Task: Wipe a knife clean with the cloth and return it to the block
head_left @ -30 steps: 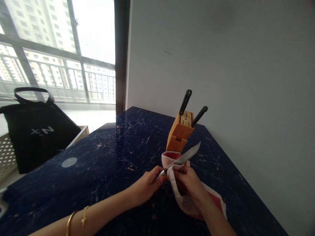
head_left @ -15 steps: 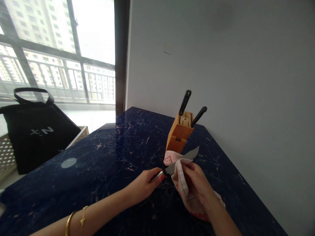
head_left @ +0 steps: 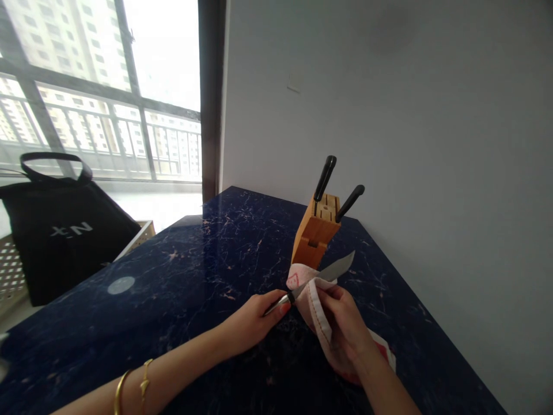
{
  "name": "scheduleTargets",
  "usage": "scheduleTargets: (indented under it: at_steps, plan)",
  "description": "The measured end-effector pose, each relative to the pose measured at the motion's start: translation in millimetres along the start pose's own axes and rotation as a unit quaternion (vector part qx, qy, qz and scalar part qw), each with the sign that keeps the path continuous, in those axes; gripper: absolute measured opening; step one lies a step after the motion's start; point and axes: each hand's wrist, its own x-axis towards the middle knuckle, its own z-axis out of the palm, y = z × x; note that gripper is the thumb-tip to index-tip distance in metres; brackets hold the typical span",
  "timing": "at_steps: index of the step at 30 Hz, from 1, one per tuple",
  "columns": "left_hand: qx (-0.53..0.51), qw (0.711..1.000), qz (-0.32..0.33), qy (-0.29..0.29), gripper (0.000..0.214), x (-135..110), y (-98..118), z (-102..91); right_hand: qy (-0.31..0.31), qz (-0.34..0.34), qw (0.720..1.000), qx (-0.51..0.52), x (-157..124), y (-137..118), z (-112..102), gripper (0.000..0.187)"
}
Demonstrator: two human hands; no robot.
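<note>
My left hand (head_left: 254, 320) is closed round the handle of a kitchen knife (head_left: 334, 268), whose steel blade points up and to the right. My right hand (head_left: 345, 325) grips a white cloth with red trim (head_left: 317, 314) folded around the blade near the handle. Just behind the blade tip stands a wooden knife block (head_left: 316, 233) with two black-handled knives in its slots. Everything is over a dark blue marbled table (head_left: 194, 271).
A black bag (head_left: 60, 230) sits on a perforated chair at the left, beside the table's edge. A grey wall runs along the table's right and far sides. A large window with railings is at the back left.
The cloth in my right hand slid out along the blade toward the tip, then back toward the handle. The knife stayed in my left hand, tilting slightly.
</note>
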Motion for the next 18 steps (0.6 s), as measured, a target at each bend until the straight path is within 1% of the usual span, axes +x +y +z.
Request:
scheduleTargets:
  at_steps: [3,7,10,12,16,18]
  plan:
    - [0.032,0.999,0.0,0.007,0.031,-1,-2,-0.2,-0.013,0.015,1.0,-0.018,0,0,0,0.026]
    - [0.095,0.995,-0.002,0.029,0.027,-1,-5,2.5,-0.056,0.034,0.997,-0.046,3,16,3,0.023]
    - [0.127,0.991,-0.004,0.039,0.026,-2,-5,3.1,-0.078,0.028,0.995,-0.059,5,24,5,0.023]
    - [0.129,0.991,-0.006,0.033,0.027,-2,-3,2.8,-0.067,0.02,0.996,-0.051,6,21,5,0.024]
    - [0.098,0.995,-0.01,0.02,0.03,-2,-1,3.7,-0.013,0.009,1.0,-0.008,4,8,1,0.025]
    - [0.084,0.996,-0.014,0.016,0.031,-2,-1,4.8,0.005,0.004,1.0,0.005,3,5,1,0.025]
